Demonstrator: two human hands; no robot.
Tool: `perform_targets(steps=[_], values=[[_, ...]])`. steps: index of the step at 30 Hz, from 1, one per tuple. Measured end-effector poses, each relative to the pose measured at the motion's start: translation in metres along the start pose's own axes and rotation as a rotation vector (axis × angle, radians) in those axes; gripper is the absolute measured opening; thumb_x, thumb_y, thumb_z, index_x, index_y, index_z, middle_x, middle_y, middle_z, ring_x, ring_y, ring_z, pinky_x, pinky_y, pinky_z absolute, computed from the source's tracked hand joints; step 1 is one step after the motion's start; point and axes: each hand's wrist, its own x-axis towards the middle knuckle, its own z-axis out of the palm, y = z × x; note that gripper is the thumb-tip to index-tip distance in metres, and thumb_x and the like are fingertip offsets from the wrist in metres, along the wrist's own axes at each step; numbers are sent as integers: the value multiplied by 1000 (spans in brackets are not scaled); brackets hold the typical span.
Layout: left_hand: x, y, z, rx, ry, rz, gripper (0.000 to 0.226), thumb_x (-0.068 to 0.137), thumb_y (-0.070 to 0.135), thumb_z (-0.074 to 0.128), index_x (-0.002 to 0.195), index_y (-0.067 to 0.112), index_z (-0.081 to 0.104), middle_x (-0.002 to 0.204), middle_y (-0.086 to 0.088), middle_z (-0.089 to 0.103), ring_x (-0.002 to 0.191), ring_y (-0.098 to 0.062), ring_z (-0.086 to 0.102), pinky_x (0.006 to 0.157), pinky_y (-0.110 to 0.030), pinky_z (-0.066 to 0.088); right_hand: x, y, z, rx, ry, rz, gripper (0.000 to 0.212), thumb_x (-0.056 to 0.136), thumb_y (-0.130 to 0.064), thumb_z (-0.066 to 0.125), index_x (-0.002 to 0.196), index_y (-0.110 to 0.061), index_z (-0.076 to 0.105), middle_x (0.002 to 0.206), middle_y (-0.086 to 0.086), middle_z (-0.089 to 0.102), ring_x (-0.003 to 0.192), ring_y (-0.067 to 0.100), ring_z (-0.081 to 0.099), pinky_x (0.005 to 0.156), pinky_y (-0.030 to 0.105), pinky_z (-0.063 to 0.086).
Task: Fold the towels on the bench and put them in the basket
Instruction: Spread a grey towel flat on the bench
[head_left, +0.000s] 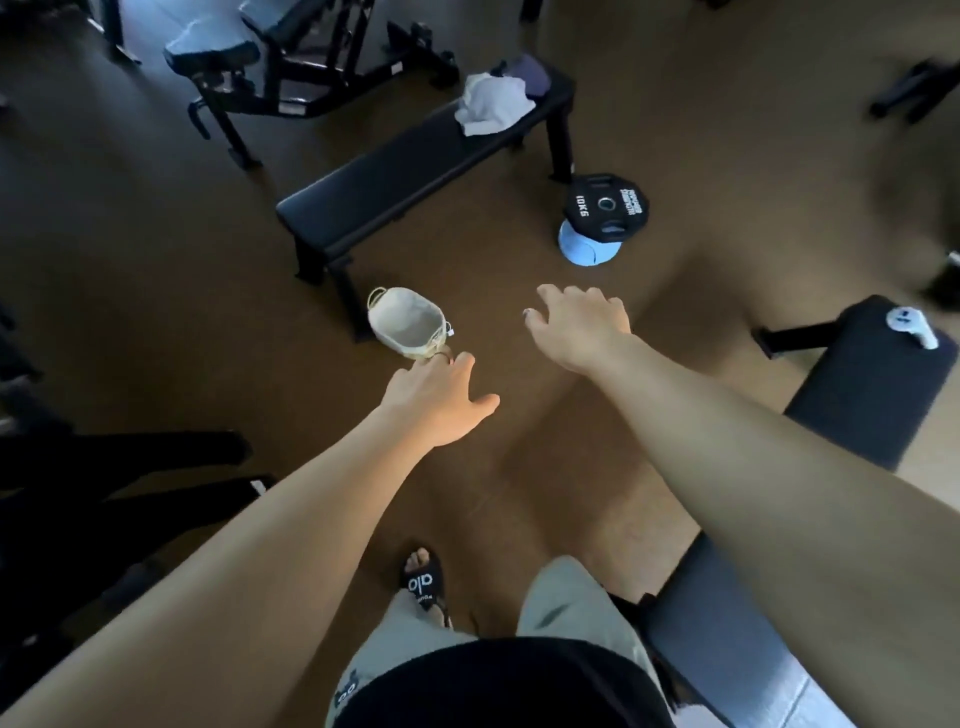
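Observation:
A crumpled white towel (491, 104) lies at the far end of a black flat bench (395, 171), with a dark purple towel (530, 75) bunched behind it. A small cream basket (408, 325) with a handle stands on the floor by the bench's near leg, and it looks empty. My left hand (441, 400) is stretched out in front of me, fingers relaxed, just short of the basket and holding nothing. My right hand (579, 327) reaches forward over the floor, fingers spread, also holding nothing.
A black 10 kg weight plate (605, 208) leans on a light blue round object (587, 249) right of the bench. A second padded bench (872, 384) with a white controller (911, 325) is at my right. Gym machines (291, 57) stand at the back left.

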Motion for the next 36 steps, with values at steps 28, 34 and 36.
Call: perform_targets(steps=[28, 34, 36], values=[[609, 69, -306, 94, -30, 181, 66, 101, 59, 42, 153, 20, 34, 158, -10, 37, 140, -32, 42, 106, -48, 43, 585, 161, -241, 79, 32, 124, 53, 108, -48, 25, 151, -22, 41, 147, 11, 53, 136, 36, 44, 109, 51, 33], [742, 84, -357, 80, -71, 229, 61, 101, 56, 44, 148, 18, 39, 151, -10, 43, 135, -31, 46, 102, -46, 46, 700, 192, -282, 90, -15, 174, 54, 109, -49, 25, 155, -23, 37, 147, 11, 53, 136, 36, 45, 110, 52, 35], [776, 90, -378, 81, -81, 234, 61, 101, 57, 44, 148, 18, 39, 151, -11, 42, 136, -31, 46, 102, -47, 45, 734, 205, -300, 88, -17, 174, 54, 109, -49, 25, 155, -23, 37, 147, 11, 53, 136, 36, 46, 110, 52, 35]])
